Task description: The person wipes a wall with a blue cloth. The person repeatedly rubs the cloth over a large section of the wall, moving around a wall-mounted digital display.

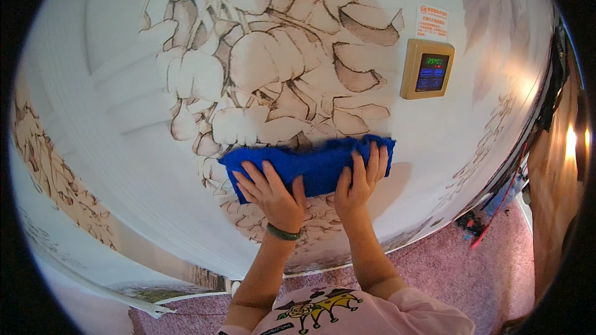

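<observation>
A blue cloth [312, 167] lies folded or bunched into a wide strip against a wall printed with brown line-drawn flowers [279, 60]. My left hand [274, 195] rests flat on the cloth's left part, fingers spread, a dark green bangle around the wrist. On its right end lies my right hand [361, 179], palm down with the fingers apart. Both hands press the cloth to the wall; neither is seen to close around it. The cloth's upper edge is wrinkled.
A gold-framed control panel [427, 70] with a lit display is on the wall at the right, below a label [432, 22] bearing writing. Pink carpet [465, 274] covers the floor, with a red cord [493, 216] and dark items near the wall's foot. Brown wooden furniture or panelling [554, 181] stands far right.
</observation>
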Tool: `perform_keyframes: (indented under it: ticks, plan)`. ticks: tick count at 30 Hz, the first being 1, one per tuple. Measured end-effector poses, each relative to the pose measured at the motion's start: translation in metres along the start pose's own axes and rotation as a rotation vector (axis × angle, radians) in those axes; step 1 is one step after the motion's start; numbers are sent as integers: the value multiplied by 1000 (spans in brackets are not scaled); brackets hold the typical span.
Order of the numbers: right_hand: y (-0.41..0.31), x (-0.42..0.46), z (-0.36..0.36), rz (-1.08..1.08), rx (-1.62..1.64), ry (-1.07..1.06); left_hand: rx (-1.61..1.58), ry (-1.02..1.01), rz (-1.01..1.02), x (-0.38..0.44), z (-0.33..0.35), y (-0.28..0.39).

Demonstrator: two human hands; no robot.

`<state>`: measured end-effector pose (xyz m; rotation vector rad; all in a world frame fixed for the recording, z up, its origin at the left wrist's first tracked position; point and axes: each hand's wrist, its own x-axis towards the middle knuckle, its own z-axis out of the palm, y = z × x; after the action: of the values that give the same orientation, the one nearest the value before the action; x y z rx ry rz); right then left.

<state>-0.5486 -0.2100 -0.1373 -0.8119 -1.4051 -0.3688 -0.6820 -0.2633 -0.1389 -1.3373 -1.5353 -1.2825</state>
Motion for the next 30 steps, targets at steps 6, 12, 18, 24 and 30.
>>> perform_keyframes:
  ticks: [6, 12, 18, 24, 30]
  plan:
    - [39, -41, -5, 16, -31, 16, 87, -140, 94, -65, 23, 14]
    - [68, -4, -19, 83, -63, 83, 66, -117, 157, -12, 25, 56]
    - [89, -20, -29, 133, -125, 58, 101, -222, 210, -46, 41, 68]
    - [117, -46, -32, 192, -133, 85, 81, -262, 275, -74, 51, 77]
    - [104, -29, -38, 380, -74, 54, 60, -213, 294, -33, 43, 81]
